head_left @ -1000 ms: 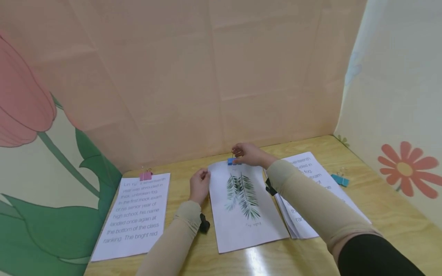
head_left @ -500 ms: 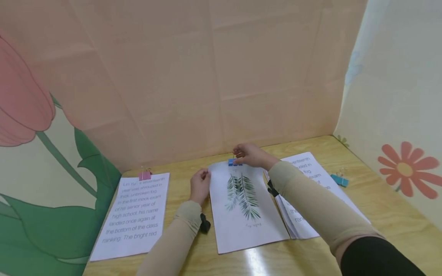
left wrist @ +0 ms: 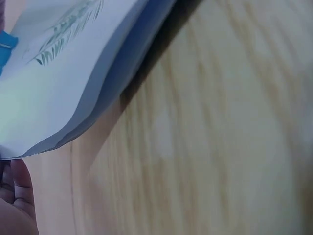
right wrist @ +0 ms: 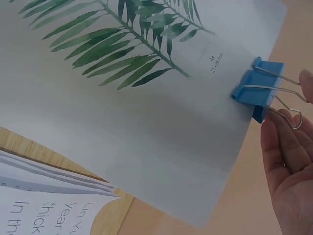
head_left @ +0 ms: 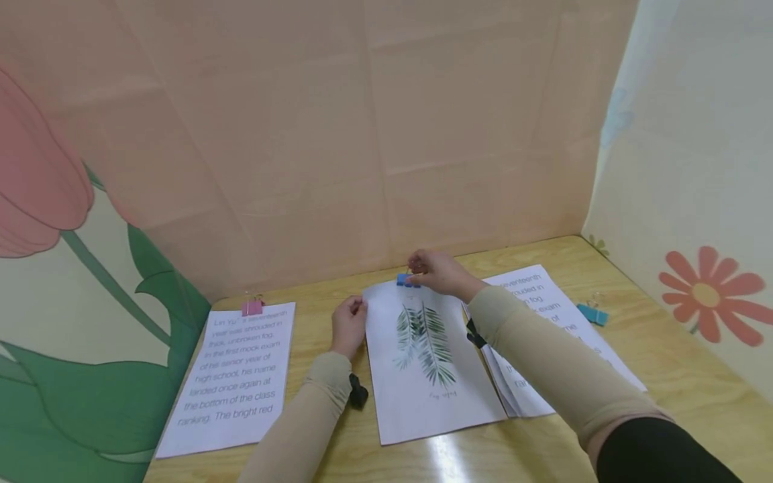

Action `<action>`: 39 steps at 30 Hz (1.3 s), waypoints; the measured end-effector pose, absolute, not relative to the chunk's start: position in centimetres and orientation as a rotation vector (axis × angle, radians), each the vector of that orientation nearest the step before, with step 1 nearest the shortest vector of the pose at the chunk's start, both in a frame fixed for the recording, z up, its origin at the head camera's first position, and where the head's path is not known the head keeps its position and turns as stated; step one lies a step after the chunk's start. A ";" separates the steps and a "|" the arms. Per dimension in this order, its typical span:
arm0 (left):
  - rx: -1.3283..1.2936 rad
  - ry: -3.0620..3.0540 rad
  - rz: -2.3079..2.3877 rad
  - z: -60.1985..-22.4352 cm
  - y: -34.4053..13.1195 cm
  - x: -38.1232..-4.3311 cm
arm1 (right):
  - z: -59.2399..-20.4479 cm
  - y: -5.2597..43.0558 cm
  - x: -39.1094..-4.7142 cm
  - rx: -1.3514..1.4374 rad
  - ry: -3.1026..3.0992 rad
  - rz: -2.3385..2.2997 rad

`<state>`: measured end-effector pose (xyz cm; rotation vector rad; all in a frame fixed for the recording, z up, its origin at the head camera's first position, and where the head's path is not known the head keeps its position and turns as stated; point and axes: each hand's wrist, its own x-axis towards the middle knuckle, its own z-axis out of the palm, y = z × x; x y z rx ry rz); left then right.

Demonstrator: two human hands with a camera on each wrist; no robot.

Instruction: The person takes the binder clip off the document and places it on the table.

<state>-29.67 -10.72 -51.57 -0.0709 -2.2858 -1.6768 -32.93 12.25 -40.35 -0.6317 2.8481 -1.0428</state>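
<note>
1. The blue clip (right wrist: 254, 95) sits on the far edge of the palm-leaf papers (head_left: 431, 362), its long side running along that edge. Its silver wire handles point away past the paper, straight toward the right hand (head_left: 443, 274), which is the nearer one.
2. The right hand's thumb and fingers come at the wire handles from opposite sides and pinch them, with a narrow gap between.
3. The left hand (head_left: 349, 327) is at the far left corner of the papers, thumb and finger holding that corner; the rest of its fingers are curled, though partly hidden.
4. The papers lie on the table (head_left: 664, 376), long axis running from the wall side toward the person, slightly slanted. Their left side bows up, showing layered edges.
5. The top sheet is white, printed with green leaves whose tips face the person. Just to its right is a text stack (head_left: 543, 288).
</note>
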 end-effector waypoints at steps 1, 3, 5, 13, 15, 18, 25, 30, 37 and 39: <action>-0.076 -2.283 -1.680 -51.6 -10.7 -29.7 | -40.4 12.2 -32.9 -0.627 2.852 -1.055; -0.077 -2.279 -1.692 -51.6 -10.8 -29.7 | -40.4 12.2 -32.8 -0.608 2.854 -1.085; -0.076 -2.281 -1.695 -51.7 -10.8 -29.6 | -40.5 12.2 -32.7 -0.599 2.852 -1.126; -0.048 -2.297 -1.709 -52.0 -11.0 -29.7 | -40.5 11.9 -32.4 -0.441 2.798 -1.354; -0.041 -2.291 -1.720 -51.9 -11.0 -29.7 | -40.5 11.8 -32.4 -0.380 2.788 -1.408; -0.037 -2.285 -1.734 -51.8 -11.1 -29.6 | -40.6 11.6 -32.3 -0.300 2.766 -1.512; -0.032 -2.325 -1.748 -51.8 -11.1 -29.4 | -40.5 11.4 -31.9 -0.241 2.739 -1.666; -0.035 -2.372 -1.768 -51.8 -11.1 -29.5 | -40.6 11.8 -32.0 -0.220 2.695 -1.734; 0.017 -2.412 -1.811 -51.7 -11.4 -29.6 | -40.9 13.4 -31.9 -0.196 2.638 -1.797; 0.019 -2.426 -1.821 -51.7 -11.4 -29.7 | -41.1 14.2 -31.9 -0.182 2.642 -1.791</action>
